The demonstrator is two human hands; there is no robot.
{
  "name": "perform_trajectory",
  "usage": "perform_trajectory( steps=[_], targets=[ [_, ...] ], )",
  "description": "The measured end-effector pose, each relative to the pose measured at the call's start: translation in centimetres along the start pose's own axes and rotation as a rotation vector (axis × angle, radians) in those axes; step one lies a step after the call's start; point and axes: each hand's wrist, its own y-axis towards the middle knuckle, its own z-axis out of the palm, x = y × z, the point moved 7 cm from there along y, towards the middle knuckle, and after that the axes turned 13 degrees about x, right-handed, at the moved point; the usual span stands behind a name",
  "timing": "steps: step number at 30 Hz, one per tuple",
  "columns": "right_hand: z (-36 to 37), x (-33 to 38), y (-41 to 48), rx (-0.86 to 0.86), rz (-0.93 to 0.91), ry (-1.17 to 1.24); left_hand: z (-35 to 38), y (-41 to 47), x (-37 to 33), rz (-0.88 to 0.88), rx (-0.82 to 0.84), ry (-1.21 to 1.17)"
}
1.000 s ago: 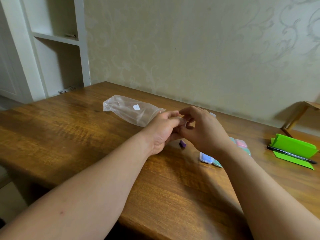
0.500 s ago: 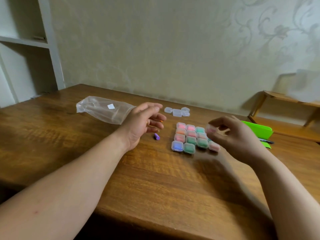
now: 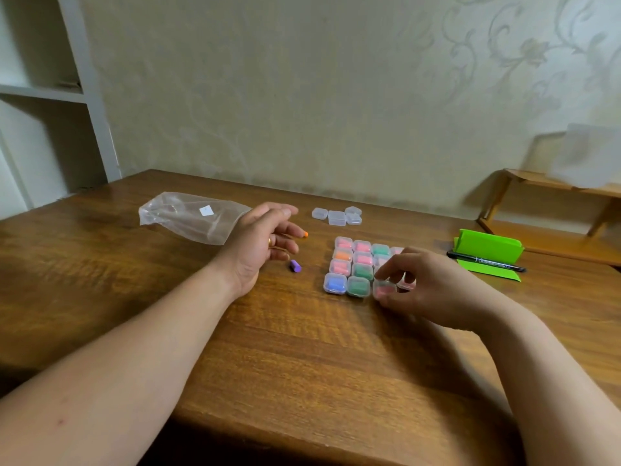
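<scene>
Hands apart: my right hand (image 3: 433, 292) pinches the pink case (image 3: 385, 291) at the near right corner of the grid (image 3: 353, 262). My left hand (image 3: 257, 248) rests loosely curled on the desk (image 3: 302, 364), with an orange earplug (image 3: 305, 234) at its fingertips; whether it grips it I cannot tell. Pushing the case in crooked could shove the grid askew.

Pink-filled case (image 3: 384, 290); orange plug (image 3: 305, 234); purple plug (image 3: 295, 266) (wallpaper (image 3: 336, 95) floral).
</scene>
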Motion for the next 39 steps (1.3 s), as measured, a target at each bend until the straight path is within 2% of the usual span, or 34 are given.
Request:
perform_trajectory(
  steps=[12,17,27,30,39],
  targets=[
    [0.2,-0.1,-0.1,-0.031,-0.001,0.007,0.0,0.1,-0.6,0.024,-0.005,-0.024],
    [-1.6,1.0,0.6,-0.188,-0.048,0.146,-1.1,0.4,-0.7,0.015,-0.094,-0.059],
    [-6.0,3.0,12.5,-0.241,0.033,0.066,-4.3,4.9,-4.2,0.103,-0.23,-0.203],
    [-5.4,3.0,16.9,-0.206,0.047,0.044,-5.0,5.6,-3.0,0.114,-0.258,-0.245],
    [-2.6,3.3,25.7,0.038,0.126,-0.256,-5.6,5.3,-2.2,0.117,-0.353,-0.065]
  ],
)
